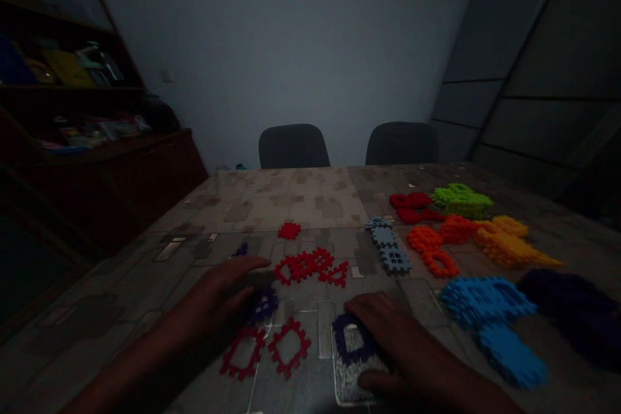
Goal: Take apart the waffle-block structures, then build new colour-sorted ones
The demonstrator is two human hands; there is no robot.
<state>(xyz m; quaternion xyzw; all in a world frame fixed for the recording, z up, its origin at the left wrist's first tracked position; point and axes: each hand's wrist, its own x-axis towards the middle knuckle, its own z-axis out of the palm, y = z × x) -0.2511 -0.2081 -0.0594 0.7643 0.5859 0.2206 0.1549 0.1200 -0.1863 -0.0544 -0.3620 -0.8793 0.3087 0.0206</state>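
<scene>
My left hand [228, 291] is open, its index finger stretched out and thumb apart, beside a purple interlocking window piece [263, 305] partly behind it. My right hand [388, 333] has its fingers and thumb round a purple square frame piece [343, 344], whose right side it covers. Between the hands lie two red toothed frame pieces, one nearer the left hand [230, 363] and one more central [272, 350]. Farther off, several red pieces [305, 265] lie joined in a row, with a red triangular piece [342, 273] at the right end.
A small red piece [290, 231] and a small purple piece [239, 250] lie farther out. To the right are piles of grey [391, 252], orange [427, 242], yellow [509, 246], green [460, 200], blue [488, 301] and dark purple pieces [567, 310]. Two chairs [294, 145] stand behind the table.
</scene>
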